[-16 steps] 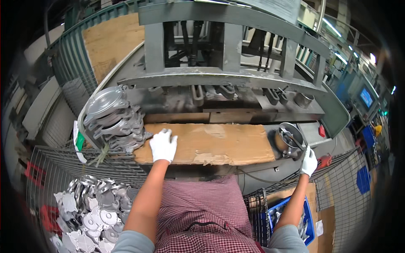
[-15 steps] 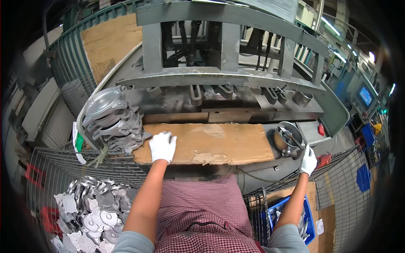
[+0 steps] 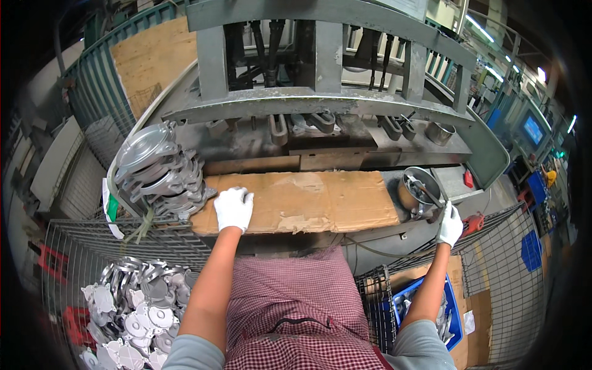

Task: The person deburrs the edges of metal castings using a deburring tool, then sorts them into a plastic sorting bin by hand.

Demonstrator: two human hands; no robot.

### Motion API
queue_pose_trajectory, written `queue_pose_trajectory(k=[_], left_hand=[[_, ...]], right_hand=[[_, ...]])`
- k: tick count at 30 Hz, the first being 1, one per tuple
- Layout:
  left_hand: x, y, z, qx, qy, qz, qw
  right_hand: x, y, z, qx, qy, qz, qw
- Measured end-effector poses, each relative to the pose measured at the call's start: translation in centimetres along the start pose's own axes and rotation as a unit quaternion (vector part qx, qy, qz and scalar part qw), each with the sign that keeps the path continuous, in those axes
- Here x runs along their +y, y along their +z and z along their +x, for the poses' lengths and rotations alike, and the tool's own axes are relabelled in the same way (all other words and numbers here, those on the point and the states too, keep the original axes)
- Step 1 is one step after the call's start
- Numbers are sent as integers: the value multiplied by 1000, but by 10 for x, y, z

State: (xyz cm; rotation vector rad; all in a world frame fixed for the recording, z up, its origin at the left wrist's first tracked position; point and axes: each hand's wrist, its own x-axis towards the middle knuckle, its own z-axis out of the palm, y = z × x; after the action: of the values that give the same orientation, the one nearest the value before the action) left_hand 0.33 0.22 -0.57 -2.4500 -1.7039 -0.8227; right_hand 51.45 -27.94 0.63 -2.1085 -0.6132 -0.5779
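Cardboard (image 3: 345, 194) underlies the loosely spread left hand (image 3: 234, 209); the right hand (image 3: 450, 226), grip unclear, seemingly takes a tool handle (image 3: 434, 200), needing steadiness.

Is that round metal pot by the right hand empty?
Not empty: the metal pot has some grey things showing inside its rim. I can't tell what they are.

Cardboard sheet (image 3: 302, 200): brown, worn, surface torn in patches, lying flat, longer side to side; metal pot (image 3: 406, 196): round, open-topped, just beside sheet's right end, long tool (image 3: 432, 197) slanting over its rim
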Motion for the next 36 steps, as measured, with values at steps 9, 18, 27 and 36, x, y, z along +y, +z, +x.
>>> queue_pose_trajectory(k=[9,18,27,36], left_hand=[[2,0,-1,42,12,2,999],[0,0,-2,75,40,-23,996],[2,0,0,63,40,-30,997],[-3,2,1,68,37,-42,996]], right_hand=[[-25,-17,11,-142,57,-101,983],[-67,-16,6,-208,-98,-146,962],[-110,21,10,-170,-4,216,961],[-196,152,58,-146,-76,142,976]])
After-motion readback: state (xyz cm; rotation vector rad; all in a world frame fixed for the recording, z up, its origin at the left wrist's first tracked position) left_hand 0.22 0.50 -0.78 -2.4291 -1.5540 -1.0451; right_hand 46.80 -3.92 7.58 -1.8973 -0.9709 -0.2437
